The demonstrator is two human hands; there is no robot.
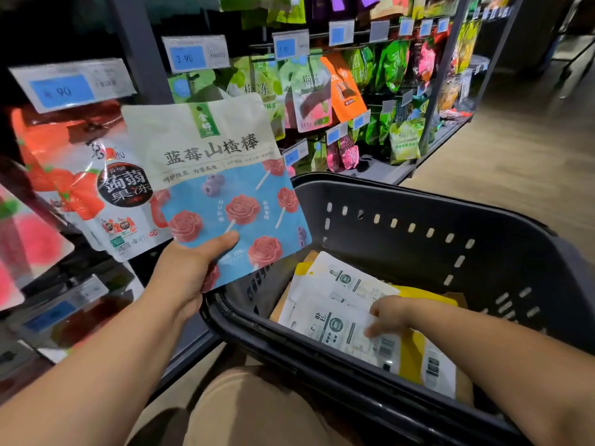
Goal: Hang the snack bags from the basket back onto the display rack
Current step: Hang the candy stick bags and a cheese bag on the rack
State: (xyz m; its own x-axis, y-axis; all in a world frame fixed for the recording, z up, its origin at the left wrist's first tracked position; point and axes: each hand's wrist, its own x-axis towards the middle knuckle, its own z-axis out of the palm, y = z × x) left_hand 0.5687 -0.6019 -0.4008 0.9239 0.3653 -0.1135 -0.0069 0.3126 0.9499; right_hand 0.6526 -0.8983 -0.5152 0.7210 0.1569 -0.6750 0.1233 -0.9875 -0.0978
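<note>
Display rack: the pegs are crowded, so a bag pushed in could knock a hanging neighbour loose.
Basket: it sits low beside the rack, with more bags lying flat inside.
Blue snack bag: it is held up before the rack, unhung; its unsupported top may flop and miss the peg.
White bag: it lies in the basket.
Left hand: thumb in front, pinching the blue bag's lower corner.
Right hand: fingers rest on the white bag; I cannot tell if they grip it.

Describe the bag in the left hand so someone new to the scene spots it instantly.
Start at the dark basket; just above its left rim, the left hand grips a snack bag by its bottom edge. Unlike the red strawberry bag beside it, it is cream on top, blue below, with red rose-shaped lollipops.
</note>
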